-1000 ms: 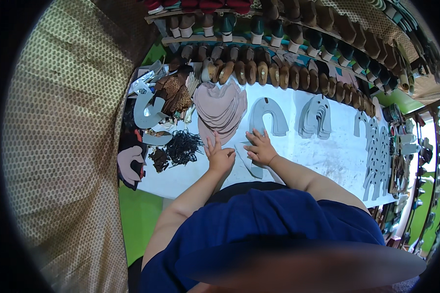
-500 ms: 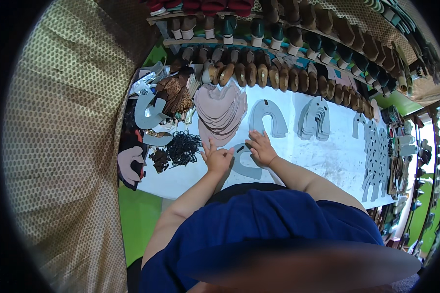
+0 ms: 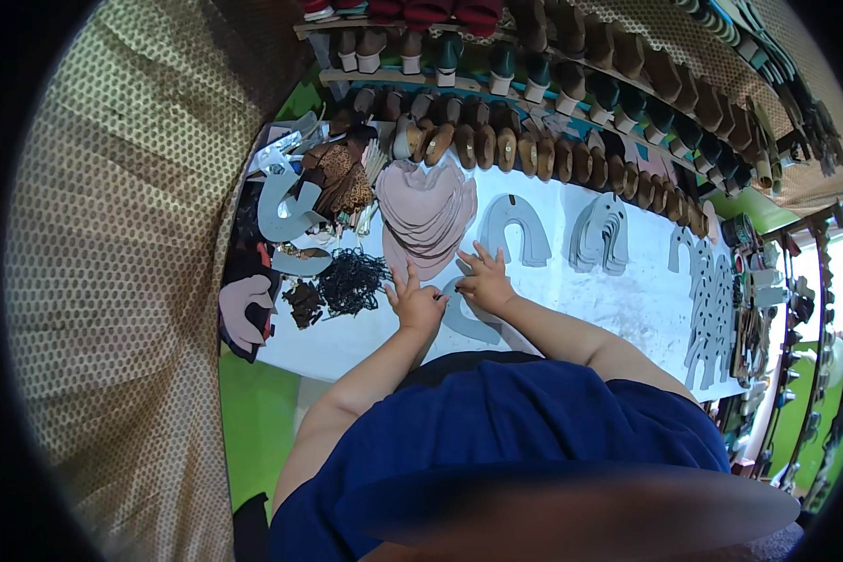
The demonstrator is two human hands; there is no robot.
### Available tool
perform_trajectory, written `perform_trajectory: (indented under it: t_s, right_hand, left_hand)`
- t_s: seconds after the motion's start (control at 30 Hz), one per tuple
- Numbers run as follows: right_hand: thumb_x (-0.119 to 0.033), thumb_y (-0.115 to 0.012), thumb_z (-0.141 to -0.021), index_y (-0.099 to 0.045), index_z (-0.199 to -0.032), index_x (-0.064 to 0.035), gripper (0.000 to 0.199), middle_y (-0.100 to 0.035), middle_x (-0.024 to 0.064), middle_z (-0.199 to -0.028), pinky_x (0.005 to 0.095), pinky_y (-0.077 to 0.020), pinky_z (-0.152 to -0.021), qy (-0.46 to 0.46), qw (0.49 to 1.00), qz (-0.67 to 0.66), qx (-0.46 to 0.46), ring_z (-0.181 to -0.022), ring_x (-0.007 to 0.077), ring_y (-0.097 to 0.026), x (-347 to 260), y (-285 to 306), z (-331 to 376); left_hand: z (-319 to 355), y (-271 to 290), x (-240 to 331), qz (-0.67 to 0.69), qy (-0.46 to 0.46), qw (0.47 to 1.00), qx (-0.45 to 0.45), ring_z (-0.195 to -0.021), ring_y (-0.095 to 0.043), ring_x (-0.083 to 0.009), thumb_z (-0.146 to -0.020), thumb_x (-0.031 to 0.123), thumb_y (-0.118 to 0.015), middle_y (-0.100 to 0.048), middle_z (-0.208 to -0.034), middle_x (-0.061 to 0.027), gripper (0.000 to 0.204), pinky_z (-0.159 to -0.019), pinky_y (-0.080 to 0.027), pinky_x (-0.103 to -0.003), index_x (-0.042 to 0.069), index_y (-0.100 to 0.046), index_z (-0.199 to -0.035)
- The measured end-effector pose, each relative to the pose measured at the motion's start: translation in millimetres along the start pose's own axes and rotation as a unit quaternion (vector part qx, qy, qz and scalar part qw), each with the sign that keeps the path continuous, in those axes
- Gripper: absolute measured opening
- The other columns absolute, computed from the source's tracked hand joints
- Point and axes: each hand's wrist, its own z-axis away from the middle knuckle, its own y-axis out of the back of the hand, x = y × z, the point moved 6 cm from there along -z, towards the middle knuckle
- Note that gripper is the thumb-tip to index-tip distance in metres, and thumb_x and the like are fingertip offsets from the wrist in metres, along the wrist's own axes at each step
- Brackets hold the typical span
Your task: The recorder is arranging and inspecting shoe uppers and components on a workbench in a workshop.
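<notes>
**Grey cutout under both hands**

Grey cutout (image 3: 466,318), a flat horseshoe-shaped piece, lies on the white surface (image 3: 618,300) just in front of the person, partly hidden by the hands. In the head view the left hand (image 3: 415,302) rests at its left edge with fingers spread, tips pointing up toward the pink stack (image 3: 426,211). The right hand (image 3: 485,281) lies flat on the cutout's upper part, fingers also spread, touching it and not gripping. The two hands sit just beside each other.

Beyond them, the pink stack fans out over the surface. To its right lie more grey horseshoe pieces (image 3: 515,234), then another grey stack (image 3: 601,234), and further grey shapes (image 3: 712,300) toward the right end. Left of the hands sits a dark tangle of cords (image 3: 351,281), with brown leather bits (image 3: 337,178) and a large grey piece (image 3: 286,211) behind it. A row of shoe lasts (image 3: 534,155) lines the far edge, with shoes on shelves (image 3: 496,56) above.
</notes>
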Motion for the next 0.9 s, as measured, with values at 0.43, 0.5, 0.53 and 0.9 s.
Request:
perform_trajectory:
  t_s: [0.43, 0.5, 0.53, 0.9]
  right_hand:
    - [-0.021, -0.070, -0.077, -0.075, -0.076, -0.0191, 0.005, -0.036, 0.0064, -0.157, 0.0798, -0.0136, -0.107, -0.027, 0.995, -0.014, -0.092, -0.150, 0.0449, -0.010, -8, 0, -22]
    - [-0.021, -0.070, -0.077, -0.075, -0.077, -0.0191, 0.005, -0.035, 0.0068, -0.157, 0.0798, -0.0141, -0.107, -0.027, 0.994, -0.010, -0.103, -0.150, 0.0452, -0.010, -8, -2, -22]
    - [-0.021, -0.070, -0.077, -0.075, -0.076, -0.0182, 0.006, -0.035, 0.0070, -0.158, 0.0799, -0.0140, -0.106, -0.027, 0.995, -0.011, -0.099, -0.150, 0.0449, -0.009, -8, -2, -22]
    - [-0.023, -0.069, -0.081, -0.069, -0.113, -0.0143, 0.033, -0.042, 0.0069, -0.153, 0.0711, -0.0188, -0.112, 0.077, 0.996, 0.042, 0.001, -0.146, 0.0391, -0.027, -4, -19, 19]
  left_hand:
    - [3, -4, -1, 0.002, -0.082, 0.996, 0.021, -0.148, -0.009, -0.0503, -0.074, 0.029, -0.081, -0.016, -0.164, -0.0182, 0.017, -0.116, -0.008, -0.064, 0.016, -0.074, -0.084]
    - [2, -2, 0, 0.006, -0.082, 0.996, 0.017, -0.148, -0.009, -0.0505, -0.075, 0.029, -0.080, -0.016, -0.164, -0.0179, 0.017, -0.116, -0.008, -0.063, 0.016, -0.074, -0.085]
    - [2, -3, 0, 0.007, -0.082, 0.997, 0.016, -0.148, -0.009, -0.0505, -0.075, 0.029, -0.080, -0.016, -0.164, -0.0179, 0.017, -0.116, -0.008, -0.063, 0.016, -0.074, -0.085]
    - [2, -1, 0, 0.005, -0.112, 0.994, 0.017, -0.145, -0.016, -0.0529, -0.076, 0.030, -0.079, -0.020, -0.162, -0.0200, 0.022, -0.116, -0.013, -0.063, 0.014, -0.074, -0.089]
